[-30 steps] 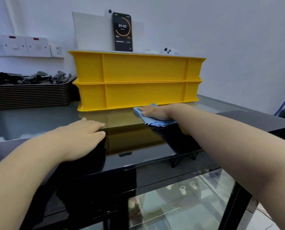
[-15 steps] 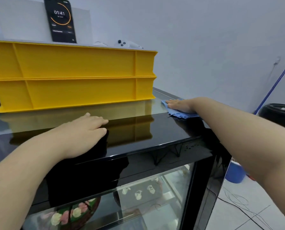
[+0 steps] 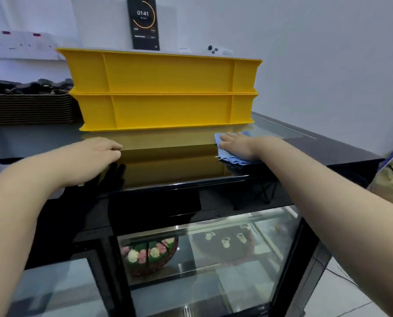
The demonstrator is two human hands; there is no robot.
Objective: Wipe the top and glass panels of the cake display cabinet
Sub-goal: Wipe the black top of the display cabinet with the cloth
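The right hand [image 3: 236,144] lies palm down on a blue microfibre cloth [image 3: 233,158], fingers [image 3: 225,137] straight and pressing it flat onto the glossy black top [image 3: 179,167] of the cake display cabinet, just in front of the right end of two stacked yellow plastic crates [image 3: 163,92]. The left hand [image 3: 92,156] rests on the same top, well apart from the cloth, its fingers [image 3: 113,148] relaxed and holding nothing. Below, behind the cabinet's glass front panel [image 3: 213,282], sits a cake with pink and white flowers [image 3: 148,253]. A black phone showing a timer [image 3: 144,21] stands upright behind the crates.
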